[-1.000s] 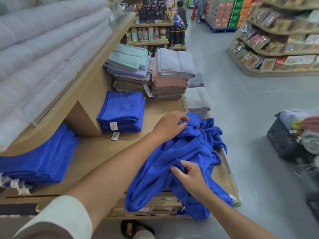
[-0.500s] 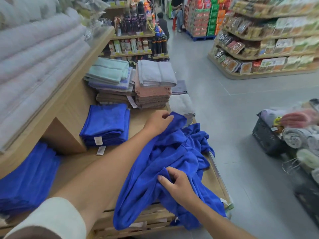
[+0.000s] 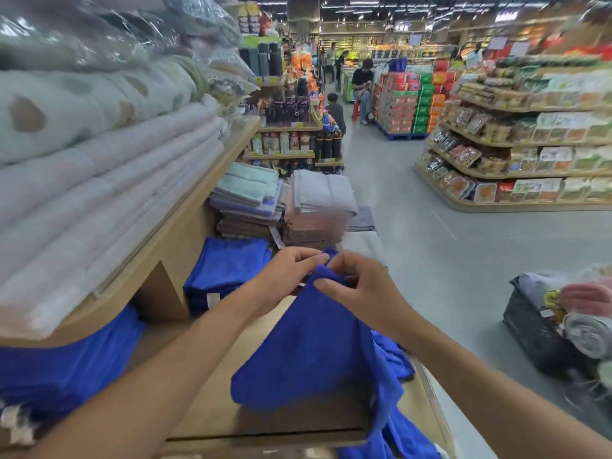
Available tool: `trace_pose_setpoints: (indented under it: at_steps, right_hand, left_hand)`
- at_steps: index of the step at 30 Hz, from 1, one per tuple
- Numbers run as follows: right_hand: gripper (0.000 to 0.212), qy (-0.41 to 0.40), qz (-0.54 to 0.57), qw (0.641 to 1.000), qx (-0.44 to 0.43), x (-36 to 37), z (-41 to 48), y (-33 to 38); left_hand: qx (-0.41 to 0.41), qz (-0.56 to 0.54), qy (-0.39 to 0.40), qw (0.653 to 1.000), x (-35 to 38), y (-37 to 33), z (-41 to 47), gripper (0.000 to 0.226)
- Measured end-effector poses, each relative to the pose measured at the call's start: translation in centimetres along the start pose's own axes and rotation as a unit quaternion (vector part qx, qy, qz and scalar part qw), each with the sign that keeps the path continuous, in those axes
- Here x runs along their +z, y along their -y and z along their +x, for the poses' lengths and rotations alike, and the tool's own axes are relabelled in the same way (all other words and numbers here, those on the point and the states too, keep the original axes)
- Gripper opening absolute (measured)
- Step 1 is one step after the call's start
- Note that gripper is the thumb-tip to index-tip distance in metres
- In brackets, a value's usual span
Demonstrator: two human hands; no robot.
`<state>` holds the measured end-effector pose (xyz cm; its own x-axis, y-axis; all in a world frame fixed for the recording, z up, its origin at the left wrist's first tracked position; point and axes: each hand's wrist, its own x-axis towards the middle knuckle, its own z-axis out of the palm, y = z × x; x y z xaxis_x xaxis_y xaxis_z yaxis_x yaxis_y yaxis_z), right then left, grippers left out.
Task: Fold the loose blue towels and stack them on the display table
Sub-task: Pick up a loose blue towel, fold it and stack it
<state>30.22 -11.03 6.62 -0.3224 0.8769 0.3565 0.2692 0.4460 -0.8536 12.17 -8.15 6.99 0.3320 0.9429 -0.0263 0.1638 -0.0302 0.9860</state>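
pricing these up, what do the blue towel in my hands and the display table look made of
Blue towel: likely plush microfibre or terry, matte and fuzzy, hanging in soft folds; exact fibre unclear.
Display table: pale wood or wood-look laminate, smooth and matte, flat tan surface with straight edges; which cannot be told.

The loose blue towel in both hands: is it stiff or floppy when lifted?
Likely floppy: the loose blue towel drapes in folds below the left hand and right hand. Probably light: fingertip pinches seem to carry it.
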Motion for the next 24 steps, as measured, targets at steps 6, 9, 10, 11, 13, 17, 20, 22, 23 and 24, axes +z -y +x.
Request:
trace_pose_setpoints:
  at_steps: [6, 9, 10, 11, 13, 17, 20, 22, 23, 24]
  right_hand:
    - [0.027, -0.064, -0.130, 0.989, -0.006, -2.0, 2.5, 1.0]
    - [0.032, -0.072, -0.146, 0.987, -0.009, -2.4, 2.9, 1.8]
    - [0.033, -0.074, -0.146, 0.987, -0.010, -2.6, 3.0, 2.2]
    - [0.033, -0.073, -0.146, 0.987, -0.010, -2.7, 3.2, 2.7]
    - [0.032, -0.062, -0.138, 0.988, -0.005, -3.1, 3.6, 3.8]
    - [0.018, 0.026, -0.053, 0.998, 0.032, -4.5, 4.3, 5.6]
    - [0.017, 0.077, -0.084, 0.993, 0.044, -5.5, 4.8, 6.1]
    - [0.020, 0.080, -0.131, 0.987, 0.038, -6.1, 5.1, 6.5]
    - [0.022, 0.077, -0.160, 0.983, 0.038, -6.4, 5.2, 6.8]
    - [0.024, 0.072, -0.190, 0.978, 0.043, -6.7, 5.3, 7.0]
  left_hand:
    - [0.034, -0.050, 0.008, 0.998, -0.4, -1.8, -1.8, 0.034]
    - [0.083, 0.020, -0.027, 0.996, -0.4, -2.9, -2.3, 0.026]
    - [0.096, 0.031, -0.038, 0.994, -0.5, -3.2, -2.3, 0.022]
    - [0.102, 0.033, -0.045, 0.993, -0.6, -3.7, -2.3, 0.020]
    - [0.109, 0.028, -0.054, 0.992, -0.7, -4.9, -2.4, 0.020]
    - [0.090, -0.018, -0.073, 0.993, -1.4, -7.5, -2.2, 0.021]
    - [0.110, 0.026, -0.099, 0.989, -2.3, -9.2, -1.9, 0.021]
    - [0.134, 0.051, -0.118, 0.983, -2.8, -10.5, -1.7, 0.021]
    - [0.149, 0.068, -0.130, 0.978, -3.1, -11.3, -1.7, 0.021]
    - [0.163, 0.086, -0.144, 0.972, -3.5, -12.0, -1.7, 0.021]
